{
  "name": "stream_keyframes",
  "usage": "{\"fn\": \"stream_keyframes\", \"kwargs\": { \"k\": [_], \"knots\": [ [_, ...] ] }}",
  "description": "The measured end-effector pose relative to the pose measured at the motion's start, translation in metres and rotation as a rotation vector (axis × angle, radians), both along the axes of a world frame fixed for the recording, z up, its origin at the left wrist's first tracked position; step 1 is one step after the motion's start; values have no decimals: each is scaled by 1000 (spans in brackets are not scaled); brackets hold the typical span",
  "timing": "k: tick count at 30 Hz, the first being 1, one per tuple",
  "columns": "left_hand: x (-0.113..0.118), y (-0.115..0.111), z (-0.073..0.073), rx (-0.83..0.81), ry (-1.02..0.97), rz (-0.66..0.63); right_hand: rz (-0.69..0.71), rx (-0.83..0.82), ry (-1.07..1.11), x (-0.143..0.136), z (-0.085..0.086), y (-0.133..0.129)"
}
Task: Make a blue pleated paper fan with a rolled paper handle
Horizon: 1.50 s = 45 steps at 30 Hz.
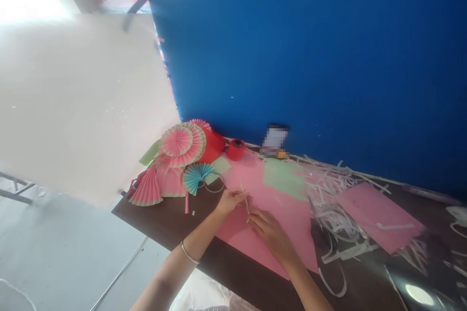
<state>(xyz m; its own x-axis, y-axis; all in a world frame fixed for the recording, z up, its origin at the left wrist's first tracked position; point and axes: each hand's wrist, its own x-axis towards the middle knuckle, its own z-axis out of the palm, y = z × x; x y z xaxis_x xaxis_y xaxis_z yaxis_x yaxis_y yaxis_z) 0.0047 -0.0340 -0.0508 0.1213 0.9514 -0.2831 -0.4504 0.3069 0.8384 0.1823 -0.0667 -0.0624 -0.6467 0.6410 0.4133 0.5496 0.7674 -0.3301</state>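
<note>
A narrow pale green paper strip (247,205) is held between my two hands, above a large pink paper sheet (288,233) on the dark table. My left hand (232,199) pinches the strip near its upper end. At the lower end, the fingers of my right hand (268,233) close on it. Left of my hands lie a blue-green folded paper fan (197,175), a pink folded fan (148,189) with a green edge, and round pleated pink rosettes (177,142). A light green paper sheet (286,177) rests on the pink one beyond my right hand.
A red roll (236,149) stands at the back. White paper strips (333,204) are heaped on the right, with a pink sheet (379,216) over them. A blue panel (310,58) rises behind the table (168,221). Scissors-like loops (215,183) lie near the blue-green fan.
</note>
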Motion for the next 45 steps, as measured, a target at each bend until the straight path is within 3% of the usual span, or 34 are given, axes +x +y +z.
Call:
{"fn": "stream_keyframes", "kwargs": {
  "k": [5, 9, 13, 19, 25, 29, 37, 45],
  "knots": [
    [-8, -10, -3, 39, 68, 98, 20, -93, 63, -10, -12, 8],
    [-14, -14, -5, 42, 107, 187, -99, -326, 198, -20, -15, 3],
    [-15, -13, -8, 65, 125, 237, -120, -534, 303, -28, -4, -5],
    [-12, -7, -12, 106, 166, 250, -58, -688, 349, -29, 12, -14],
    [-4, -3, -5, 157, 227, 209, -113, -779, 443, -23, 10, -12],
    [2, -4, 0, 202, 285, 176, -187, -738, 557, -23, 8, -4],
    [7, -8, 6, 96, 198, 196, -374, -842, 773, -31, 8, 9],
    [6, -9, 9, 96, 191, 137, -342, -883, 753, -31, 1, 8]
  ]
}}
